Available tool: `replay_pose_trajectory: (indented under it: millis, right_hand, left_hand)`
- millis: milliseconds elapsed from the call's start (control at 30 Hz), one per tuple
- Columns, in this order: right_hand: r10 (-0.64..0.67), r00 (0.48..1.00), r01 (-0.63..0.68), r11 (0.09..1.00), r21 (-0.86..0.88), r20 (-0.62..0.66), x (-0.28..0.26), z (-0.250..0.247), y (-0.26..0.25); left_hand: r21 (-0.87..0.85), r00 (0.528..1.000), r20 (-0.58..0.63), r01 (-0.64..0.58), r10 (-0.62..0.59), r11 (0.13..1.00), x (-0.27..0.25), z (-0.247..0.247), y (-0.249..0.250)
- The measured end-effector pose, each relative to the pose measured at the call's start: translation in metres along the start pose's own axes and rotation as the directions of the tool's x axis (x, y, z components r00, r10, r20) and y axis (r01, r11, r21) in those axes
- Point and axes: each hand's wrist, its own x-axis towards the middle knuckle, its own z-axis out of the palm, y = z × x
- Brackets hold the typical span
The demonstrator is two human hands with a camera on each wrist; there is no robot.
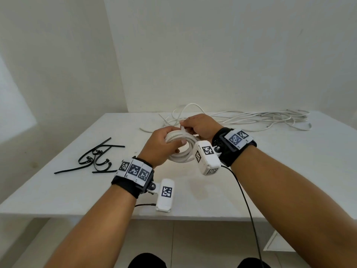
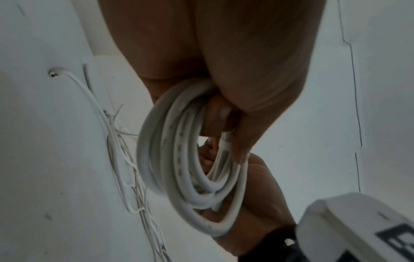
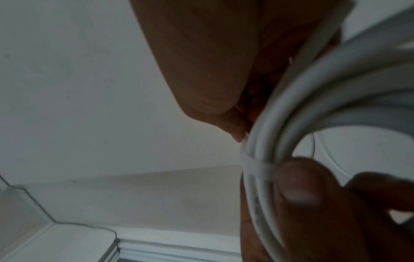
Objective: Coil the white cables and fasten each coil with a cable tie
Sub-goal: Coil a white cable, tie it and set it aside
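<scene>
Above the white table (image 1: 77,190) I hold a coil of white cable (image 1: 180,154). My left hand (image 1: 176,147) grips its left side, fingers curled through the loop and thumb on top. My right hand (image 1: 185,129) pinches the end of a white cable tie (image 1: 182,128) at the coil's far edge. In the right wrist view the tie (image 3: 255,164) bands the coil's strands (image 3: 313,106) beside a thumb. In the left wrist view the coil (image 2: 161,150) hangs from my curled fingers (image 2: 239,141), and the tie strip (image 2: 224,150) runs along them.
Loose white cables (image 1: 251,118) sprawl along the table's far right edge, near the wall. Several black cable ties (image 1: 98,157) lie in a heap on the left. A black cord (image 1: 245,200) trails from the right wrist camera over the table's near edge.
</scene>
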Motion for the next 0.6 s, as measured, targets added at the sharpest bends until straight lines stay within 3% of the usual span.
replay_pose_trajectory:
  millis: [133,233,333,500,567,600]
  right_hand:
    - [-0.025,0.999,0.026,0.999,-0.019,0.046,0.000,0.013,-0.006]
    - [-0.015,0.997,0.024,0.993,-0.113,0.081,0.000,0.018,-0.008]
    - [-0.021,0.992,0.044,0.981,-0.191,0.122,0.003,0.027,-0.009]
    - [0.133,0.985,-0.147,0.980,0.134,0.109,0.017,0.030,0.000]
    - [0.211,0.975,-0.214,0.976,0.043,0.068,0.022,0.026,0.007]
    - [0.255,0.966,-0.251,0.964,-0.088,0.037,0.023,0.024,0.010]
  left_hand:
    - [-0.040,0.996,-0.094,0.005,-0.009,0.999,-0.008,-0.004,0.002]
    - [0.055,0.997,-0.083,-0.002,0.006,0.999,-0.012,-0.012,-0.001]
    - [0.021,0.994,-0.107,0.020,-0.018,1.000,-0.015,-0.017,-0.006]
    - [0.058,0.981,-0.178,0.088,-0.076,0.994,-0.012,-0.032,-0.008]
    - [0.079,0.972,-0.206,0.135,-0.116,0.988,-0.010,-0.045,-0.013]
    - [0.095,0.967,-0.218,0.156,-0.133,0.983,-0.009,-0.053,-0.015]
